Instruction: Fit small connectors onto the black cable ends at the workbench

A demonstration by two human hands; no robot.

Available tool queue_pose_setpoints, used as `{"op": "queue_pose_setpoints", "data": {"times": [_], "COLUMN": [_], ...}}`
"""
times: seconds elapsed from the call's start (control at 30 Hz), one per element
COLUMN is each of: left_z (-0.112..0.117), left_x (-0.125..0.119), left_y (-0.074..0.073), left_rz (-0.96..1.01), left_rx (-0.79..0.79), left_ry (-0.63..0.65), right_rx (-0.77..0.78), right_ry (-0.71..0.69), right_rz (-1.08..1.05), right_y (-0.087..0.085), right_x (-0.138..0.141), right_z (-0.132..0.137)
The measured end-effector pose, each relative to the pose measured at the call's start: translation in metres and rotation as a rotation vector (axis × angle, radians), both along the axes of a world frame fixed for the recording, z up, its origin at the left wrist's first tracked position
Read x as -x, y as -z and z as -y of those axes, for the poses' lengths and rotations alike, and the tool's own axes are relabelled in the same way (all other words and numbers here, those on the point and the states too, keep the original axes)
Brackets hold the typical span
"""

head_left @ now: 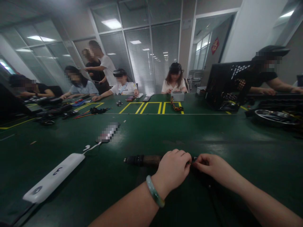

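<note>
A dark drill-like tool [151,160] with a brownish body lies across the green table, its narrow chuck-like end pointing left. My left hand [174,168], with a green bangle [155,191] on the wrist, is closed over the right part of this tool and hides much of it. Close beside it on the right, my right hand [210,165] has thumb and forefinger pinched together near the left fingertips. Whatever small piece sits in that pinch is too dark and too small to name. A dark shape, perhaps a cable, runs down below the right hand.
A white power bank [55,178] marked 3 lies left, a white cable leading to a phone [108,132]. Bundled wires [176,105], a black computer case [223,86] and a fan-like round part [276,116] stand farther off. Several people work around the table [151,129].
</note>
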State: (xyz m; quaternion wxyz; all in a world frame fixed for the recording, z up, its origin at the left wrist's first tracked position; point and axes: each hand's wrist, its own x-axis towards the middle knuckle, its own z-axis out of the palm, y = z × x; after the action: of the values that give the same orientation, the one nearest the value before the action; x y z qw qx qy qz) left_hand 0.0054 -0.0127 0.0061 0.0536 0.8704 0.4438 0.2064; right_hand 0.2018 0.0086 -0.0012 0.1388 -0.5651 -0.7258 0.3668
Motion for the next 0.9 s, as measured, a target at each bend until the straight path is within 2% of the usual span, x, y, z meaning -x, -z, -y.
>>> {"op": "queue_pose_setpoints", "data": {"times": [0.23,0.43,0.9], "left_z": [0.0015,0.0001,0.0002], "left_x": [-0.002,-0.0011,-0.0003], "left_y": [0.0044,0.0031,0.0009], "left_rz": [0.064,0.044,0.032], "left_rx": [0.015,0.031,0.029], "left_ry": [-0.046,-0.049,0.014], "right_rx": [-0.041,-0.035,-0.054], "right_ry": [-0.015,-0.033,-0.038], "right_rz": [0.006,-0.001,-0.015], "right_y": [0.0023,-0.0001,-0.0036], "right_x": [0.0016,0.0036,0.007], "right_z": [-0.0007,0.0014,0.0049]}}
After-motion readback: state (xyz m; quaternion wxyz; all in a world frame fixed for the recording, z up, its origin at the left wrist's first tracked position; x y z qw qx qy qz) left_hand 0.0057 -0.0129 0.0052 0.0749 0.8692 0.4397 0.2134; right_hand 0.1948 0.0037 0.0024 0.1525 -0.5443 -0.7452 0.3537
